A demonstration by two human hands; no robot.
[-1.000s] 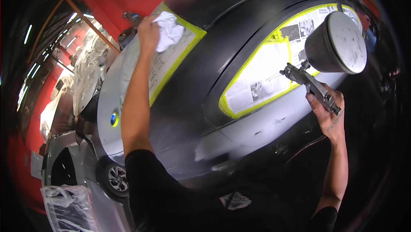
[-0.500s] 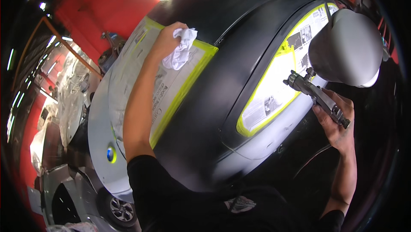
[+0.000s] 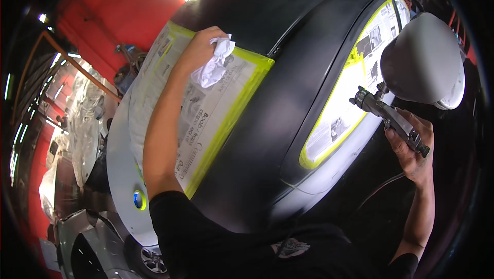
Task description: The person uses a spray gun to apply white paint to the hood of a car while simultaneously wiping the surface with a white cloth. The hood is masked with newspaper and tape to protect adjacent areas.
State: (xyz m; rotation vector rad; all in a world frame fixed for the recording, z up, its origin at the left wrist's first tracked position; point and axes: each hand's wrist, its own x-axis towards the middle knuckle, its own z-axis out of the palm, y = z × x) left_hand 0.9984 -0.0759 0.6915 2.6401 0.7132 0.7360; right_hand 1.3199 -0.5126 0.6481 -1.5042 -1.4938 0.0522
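My left hand (image 3: 198, 51) is closed around a crumpled white cloth (image 3: 214, 65), held over the newspaper-masked rear window (image 3: 213, 114) of a car. Out to the right, my right hand (image 3: 413, 147) grips a dark spray gun (image 3: 390, 117). A large rounded grey cup (image 3: 424, 60) rises beside the gun's head, apparently part of it. The gun's nozzle end points left, in front of the papered side window (image 3: 337, 124). Matte black covers the car's roof and pillar (image 3: 267, 124). Yellow-green tape (image 3: 226, 147) edges both papered windows.
Lower down, the car body (image 3: 121, 176) is light grey, with a taped round blue badge (image 3: 139, 200). Another grey car (image 3: 103, 243) stands at lower left. Plastic-draped objects (image 3: 85, 124) and a red wall (image 3: 118, 6) lie beyond. A thin line, possibly a hose (image 3: 383, 187), trails below my right hand.
The view has shifted slightly, so the car's side window and the spray gun appear a little further right. Both hands keep their holds on the cloth and the gun.
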